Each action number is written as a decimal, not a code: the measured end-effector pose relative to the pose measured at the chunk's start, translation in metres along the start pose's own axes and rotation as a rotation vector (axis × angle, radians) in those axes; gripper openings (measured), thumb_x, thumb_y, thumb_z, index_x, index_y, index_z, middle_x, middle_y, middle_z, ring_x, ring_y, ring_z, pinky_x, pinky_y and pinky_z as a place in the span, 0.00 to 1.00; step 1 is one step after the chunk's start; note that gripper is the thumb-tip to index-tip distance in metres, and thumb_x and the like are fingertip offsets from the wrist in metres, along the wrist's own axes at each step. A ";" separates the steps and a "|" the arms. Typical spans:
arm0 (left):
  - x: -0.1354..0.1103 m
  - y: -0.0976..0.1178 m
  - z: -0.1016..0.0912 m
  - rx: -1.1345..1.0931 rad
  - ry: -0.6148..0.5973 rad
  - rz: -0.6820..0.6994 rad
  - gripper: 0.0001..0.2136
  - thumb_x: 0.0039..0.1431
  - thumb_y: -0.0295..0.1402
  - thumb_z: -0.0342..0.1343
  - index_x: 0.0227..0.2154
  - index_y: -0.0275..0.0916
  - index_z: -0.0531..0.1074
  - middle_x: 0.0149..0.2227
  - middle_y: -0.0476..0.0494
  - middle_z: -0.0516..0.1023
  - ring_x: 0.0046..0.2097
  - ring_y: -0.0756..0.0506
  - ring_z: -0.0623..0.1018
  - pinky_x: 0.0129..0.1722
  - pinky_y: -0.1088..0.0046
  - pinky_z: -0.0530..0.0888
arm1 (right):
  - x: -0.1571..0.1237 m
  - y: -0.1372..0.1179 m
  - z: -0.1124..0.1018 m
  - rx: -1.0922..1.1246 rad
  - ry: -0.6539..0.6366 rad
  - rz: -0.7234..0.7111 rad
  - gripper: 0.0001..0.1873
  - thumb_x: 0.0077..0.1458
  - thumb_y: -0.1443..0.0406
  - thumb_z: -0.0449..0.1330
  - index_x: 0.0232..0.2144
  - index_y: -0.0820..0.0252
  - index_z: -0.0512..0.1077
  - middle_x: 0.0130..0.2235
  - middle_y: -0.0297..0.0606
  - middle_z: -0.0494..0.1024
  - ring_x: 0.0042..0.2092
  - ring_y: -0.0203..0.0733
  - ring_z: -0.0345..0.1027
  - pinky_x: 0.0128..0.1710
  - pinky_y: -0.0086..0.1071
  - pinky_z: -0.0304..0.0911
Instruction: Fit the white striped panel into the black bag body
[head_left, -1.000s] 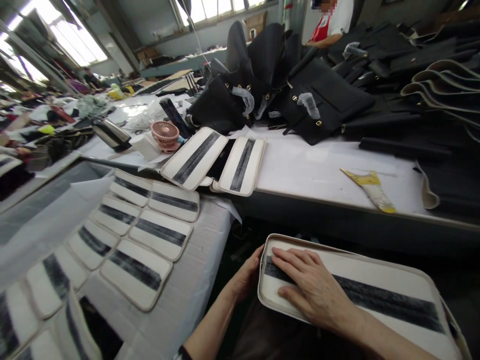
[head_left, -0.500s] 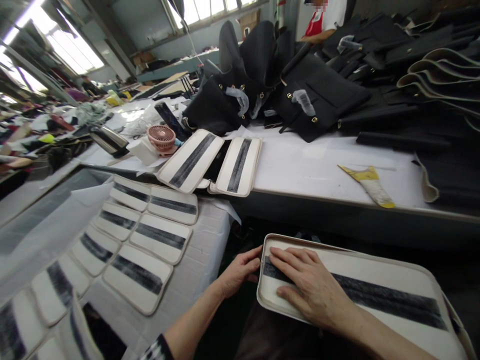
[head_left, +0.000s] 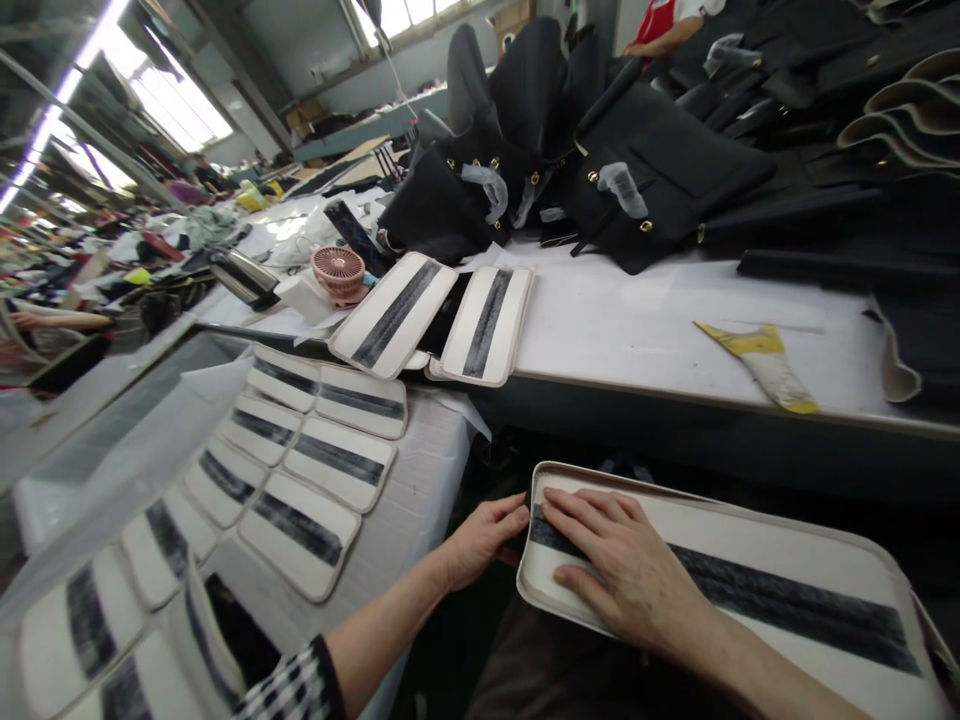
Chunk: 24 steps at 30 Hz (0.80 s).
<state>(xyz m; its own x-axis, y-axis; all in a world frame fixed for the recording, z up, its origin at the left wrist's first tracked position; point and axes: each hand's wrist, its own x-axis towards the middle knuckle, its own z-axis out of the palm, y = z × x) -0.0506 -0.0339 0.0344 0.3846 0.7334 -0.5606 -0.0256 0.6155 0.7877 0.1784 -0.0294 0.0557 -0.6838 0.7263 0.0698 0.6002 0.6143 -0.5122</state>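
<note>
Cream panel (head_left: 750, 570) with a dark stripe lies across the lap, below the table edge (head_left: 675, 395). Right hand (head_left: 626, 575) presses flat and open on its near end, pinning it; left hand (head_left: 484, 535), fingers loosely curled, steadies the end edge. Matching panels (head_left: 300, 460) lie in rows at left.

We press our right hand (head_left: 626, 570) flat on a cream panel (head_left: 750, 590) with a black stripe, while our left hand (head_left: 484, 540) touches its end. More panels (head_left: 330, 460) lie on the table (head_left: 637, 330) beside black bags (head_left: 570, 170).
</note>
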 end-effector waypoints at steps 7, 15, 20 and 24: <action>-0.001 -0.003 0.003 -0.027 -0.015 -0.029 0.23 0.62 0.47 0.55 0.56 0.44 0.69 0.45 0.43 0.76 0.42 0.45 0.73 0.33 0.75 0.72 | 0.000 -0.002 -0.002 0.022 0.029 0.004 0.30 0.59 0.60 0.58 0.63 0.54 0.61 0.65 0.34 0.62 0.59 0.51 0.57 0.58 0.47 0.52; -0.001 0.003 0.005 -0.044 -0.044 -0.044 0.21 0.63 0.45 0.54 0.57 0.45 0.69 0.46 0.42 0.76 0.44 0.44 0.75 0.35 0.71 0.75 | -0.001 -0.001 -0.001 0.047 0.028 -0.001 0.30 0.60 0.61 0.57 0.64 0.54 0.59 0.65 0.34 0.62 0.59 0.51 0.57 0.58 0.48 0.51; -0.001 0.008 0.007 0.025 -0.017 -0.055 0.23 0.62 0.46 0.55 0.58 0.45 0.68 0.45 0.43 0.76 0.44 0.44 0.75 0.32 0.75 0.73 | -0.001 -0.001 0.001 0.074 0.047 0.027 0.30 0.59 0.60 0.58 0.63 0.54 0.60 0.65 0.34 0.63 0.59 0.51 0.57 0.59 0.48 0.51; 0.003 0.008 0.008 0.161 0.036 -0.091 0.25 0.63 0.48 0.53 0.60 0.46 0.65 0.45 0.44 0.77 0.43 0.44 0.75 0.28 0.78 0.69 | -0.002 0.001 0.002 0.091 0.066 0.037 0.32 0.59 0.60 0.58 0.64 0.53 0.57 0.65 0.33 0.62 0.60 0.51 0.57 0.60 0.48 0.49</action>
<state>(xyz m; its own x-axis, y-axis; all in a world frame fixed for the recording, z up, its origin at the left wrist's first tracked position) -0.0424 -0.0293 0.0412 0.3453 0.6883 -0.6380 0.1571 0.6278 0.7623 0.1789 -0.0310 0.0534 -0.6313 0.7686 0.1037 0.5825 0.5582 -0.5908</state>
